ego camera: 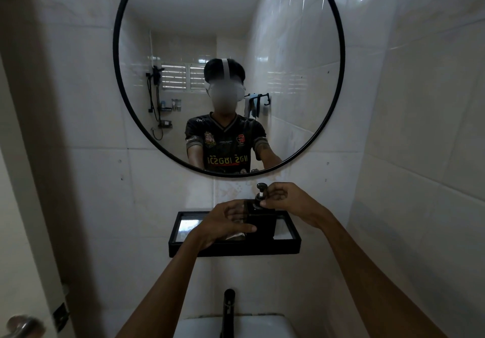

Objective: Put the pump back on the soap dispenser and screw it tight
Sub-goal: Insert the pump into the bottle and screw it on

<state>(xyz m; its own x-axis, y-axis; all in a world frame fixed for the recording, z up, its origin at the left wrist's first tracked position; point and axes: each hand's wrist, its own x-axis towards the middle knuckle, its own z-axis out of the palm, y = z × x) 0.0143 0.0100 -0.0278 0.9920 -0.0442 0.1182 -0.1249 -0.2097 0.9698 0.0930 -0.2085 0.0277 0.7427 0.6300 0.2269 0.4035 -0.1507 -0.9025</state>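
On the white tiled wall above the sink, a big round mirror [231, 72] w/ black rim takes up most of the view; it reflects a person in a dark jersey. Below it a black shelf [286, 245] w/ a glossy floor is fixed to the wall. The soap dispenser [262, 222], a black square-sided bottle, stands upright on the shelf, right of centre, long axis vertical. The pump [261, 193] sits on top at the neck, stem straight up, head pointing roughly left/toward the wall; can't tell if it's threaded fully. Left hand [225, 222] is wrapped around the bottle's left side, fingers curled, thumb along the front, gripping it. Right hand [280, 197] is closed at the pump collar, fingertips [263, 203] pinching it. A black tap [227, 311] rises at bottom centre, well below the shelf.
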